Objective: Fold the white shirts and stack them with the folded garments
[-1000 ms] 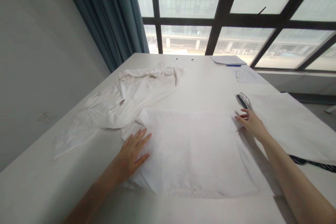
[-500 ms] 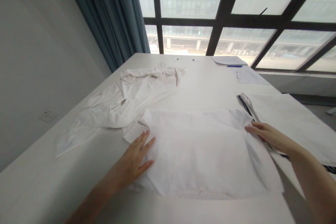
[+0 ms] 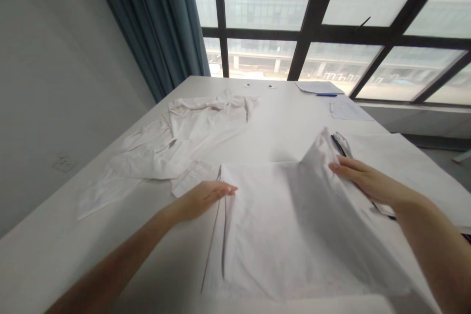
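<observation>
A folded white garment [image 3: 272, 235] lies in front of me, its right part lifted off the table. My left hand [image 3: 209, 198] pinches its left edge between thumb and fingers. On the other side my right hand [image 3: 358, 176] grips the raised right edge, where the cloth stands up in a peak. The exact kind of garment is not clear. Beyond my left hand a second, crumpled white garment [image 3: 206, 127] with long sleeves is spread out. Just past my right hand lies a flat stack of white cloth [image 3: 401, 171] with a dark striped edge.
The white table [image 3: 279, 122] reaches to a large window. At its far right are sheets of paper [image 3: 320, 87], a blue pen [image 3: 327, 95] and another sheet [image 3: 349, 111]. A blue curtain [image 3: 162, 19] and a wall with a socket [image 3: 64, 163] stand on the left.
My left hand went from lying flat on the garment to pinching its left edge. My right hand raised the right edge slightly, moving left. The garment shifted and its right side rose.
</observation>
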Available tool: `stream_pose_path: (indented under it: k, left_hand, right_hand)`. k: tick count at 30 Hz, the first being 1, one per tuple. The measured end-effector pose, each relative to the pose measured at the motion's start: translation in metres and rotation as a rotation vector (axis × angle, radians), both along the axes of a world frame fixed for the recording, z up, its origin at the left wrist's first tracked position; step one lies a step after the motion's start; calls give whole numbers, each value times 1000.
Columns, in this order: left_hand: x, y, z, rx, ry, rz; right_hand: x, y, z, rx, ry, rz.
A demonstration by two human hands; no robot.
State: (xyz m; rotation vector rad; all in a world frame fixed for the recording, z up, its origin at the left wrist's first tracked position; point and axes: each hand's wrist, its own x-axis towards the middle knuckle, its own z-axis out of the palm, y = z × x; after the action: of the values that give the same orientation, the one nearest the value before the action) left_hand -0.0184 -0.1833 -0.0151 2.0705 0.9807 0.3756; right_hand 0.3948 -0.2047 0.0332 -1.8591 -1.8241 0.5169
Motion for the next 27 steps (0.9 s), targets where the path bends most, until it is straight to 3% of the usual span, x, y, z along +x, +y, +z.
stream_pose_path:
  k: [2,5,7,10,15,18,22,24,27]
  left_hand:
    - [7,22,2,-38,-53,36]
    - [15,50,-1,82,-99,196]
    - [16,62,-7,112,-87,264]
    - [13,72,-20,83,-54,270]
    - [5,68,-30,97,-48,197]
    - [3,58,-26,66,-18,111]
    - [3,39,-20,-27,-14,27]
    - [6,32,-16,-45,2,33]
    - [17,28,-13,-51,68,138]
  right_hand:
    - [-48,6,6,-275,158,251]
    - [-119,9,-4,-480,355,517]
    - [-155,9,-22,-511,394,540]
    - [-187,7,-51,-520,324,457]
    - [-188,6,-67,-409,222,466]
    - [-172,9,-64,-493,228,556]
    - [-147,12,-52,-646,260,776]
    - [-141,7,-45,-601,135,848]
    - [-146,-10,-38,-404,-186,794]
